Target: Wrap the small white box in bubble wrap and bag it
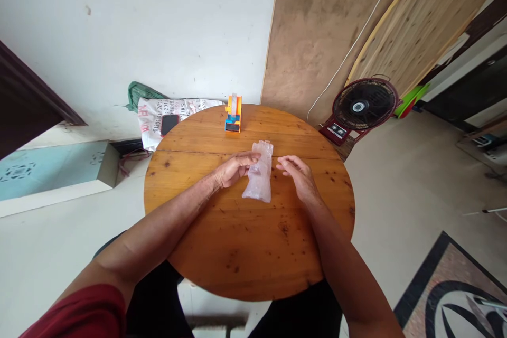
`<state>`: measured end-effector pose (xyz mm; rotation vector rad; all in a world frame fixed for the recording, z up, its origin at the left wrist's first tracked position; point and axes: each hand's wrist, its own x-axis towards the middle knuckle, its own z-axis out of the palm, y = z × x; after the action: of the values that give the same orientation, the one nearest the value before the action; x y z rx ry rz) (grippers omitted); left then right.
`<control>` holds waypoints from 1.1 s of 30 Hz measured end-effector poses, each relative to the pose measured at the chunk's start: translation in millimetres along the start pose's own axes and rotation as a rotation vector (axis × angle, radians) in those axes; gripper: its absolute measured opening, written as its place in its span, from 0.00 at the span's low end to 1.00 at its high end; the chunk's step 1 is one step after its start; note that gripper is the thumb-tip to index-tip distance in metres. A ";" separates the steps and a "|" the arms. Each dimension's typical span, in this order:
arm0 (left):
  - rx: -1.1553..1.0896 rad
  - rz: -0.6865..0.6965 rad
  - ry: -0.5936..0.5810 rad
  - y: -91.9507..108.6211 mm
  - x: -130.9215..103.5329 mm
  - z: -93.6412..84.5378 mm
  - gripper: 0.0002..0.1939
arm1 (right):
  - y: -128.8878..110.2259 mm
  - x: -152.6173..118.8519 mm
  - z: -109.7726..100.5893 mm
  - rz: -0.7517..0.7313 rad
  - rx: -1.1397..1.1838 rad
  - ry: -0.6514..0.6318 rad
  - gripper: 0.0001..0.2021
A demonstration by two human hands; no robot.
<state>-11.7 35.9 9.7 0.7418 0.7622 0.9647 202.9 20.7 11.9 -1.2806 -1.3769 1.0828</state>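
Note:
A length of clear bubble wrap (pixel 261 177), rolled or folded into a long bundle, stands out against the middle of the round wooden table (pixel 237 253). What may be inside it cannot be made out. My left hand (pixel 236 168) grips its left edge, thumb on top and the other fingers partly hidden beneath. Just right of the wrap, my right hand (pixel 297 173) is apart from it, fingers loosely bent and holding nothing visible. Beyond both hands, an orange and blue tape dispenser (pixel 233 114) with a roll of tape rests near the table's far edge.
A dark phone (pixel 170 124) lies on a printed white sack (pixel 148 134) behind the table's left rim. A dark red fan (pixel 362 105) stands past the right rim, by a hanging white cord (pixel 352 45). The wall (pixel 178 26) is close behind the table.

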 end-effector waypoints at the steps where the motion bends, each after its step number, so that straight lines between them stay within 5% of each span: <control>1: -0.005 -0.001 0.002 -0.5 0.3 0.1 0.21 | -0.5 -0.8 0.5 -0.005 -0.014 -0.034 0.15; 8: -0.014 -0.007 -0.082 -0.3 -0.7 -0.1 0.23 | -5.9 -8.5 7.0 -0.198 -0.168 -0.124 0.12; 12: -0.016 0.028 -0.118 1.2 -1.3 -1.5 0.14 | -7.6 -12.1 9.9 -0.289 -0.191 -0.194 0.12; 23: 0.088 0.029 -0.023 0.8 -0.4 -0.6 0.11 | -9.3 -13.0 8.7 -0.300 -0.159 -0.197 0.09; 27: 0.259 0.036 -0.024 1.7 -5.1 1.0 0.17 | -9.3 -13.8 8.6 -0.299 -0.152 -0.284 0.17; 33: 0.312 0.145 0.032 -2.9 -3.9 1.1 0.11 | -9.9 -13.8 8.6 -0.271 -0.161 -0.279 0.20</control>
<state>-11.0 31.0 8.7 1.0664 0.9084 1.0014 192.9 6.2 19.2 -1.0418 -1.8219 1.0038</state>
